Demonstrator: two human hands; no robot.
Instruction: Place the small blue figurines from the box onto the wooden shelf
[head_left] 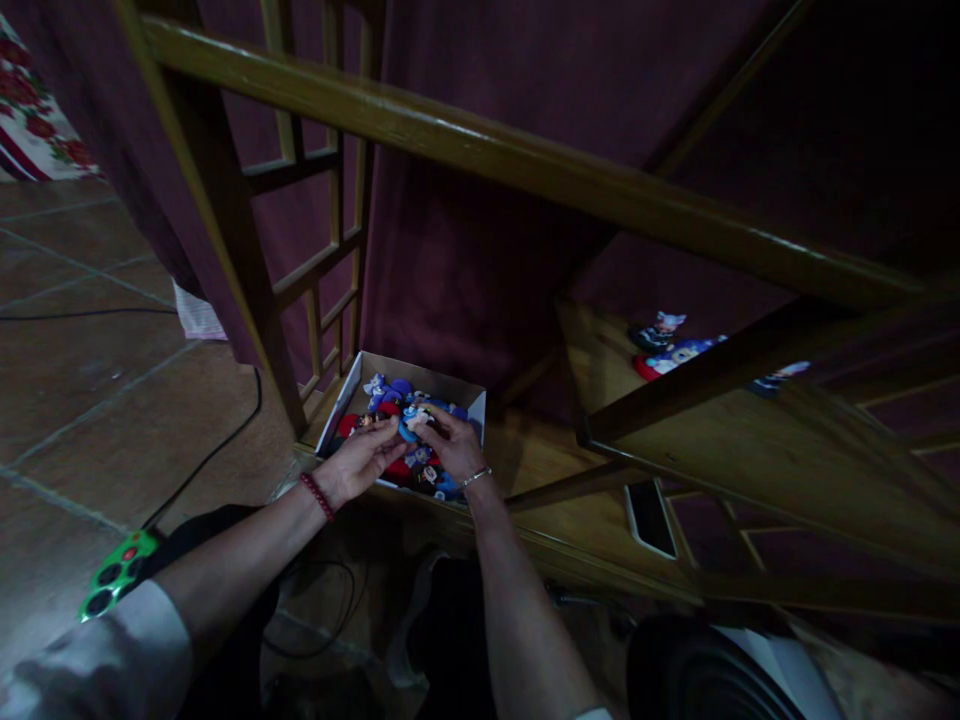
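A white open box [478,408] on the low wooden shelf holds several small figurines in blue, purple, red and black. Over the box, my left hand [363,458] and my right hand [453,446] meet at a blue and white figurine [413,420]. The fingers of both are closed around its sides. A red beaded bracelet circles my left wrist, and a silver bracelet sits on my right one. Purple figurines [384,390] lie at the back of the box, and a dark figurine [427,477] is near its front edge.
More figurines [679,352] stand on a raised wooden shelf [720,450] at the right. A wooden rail [465,140] crosses above my hands. A dark-screened device [650,518] rests on the lower shelf. A green controller [118,575] and cables are at the lower left.
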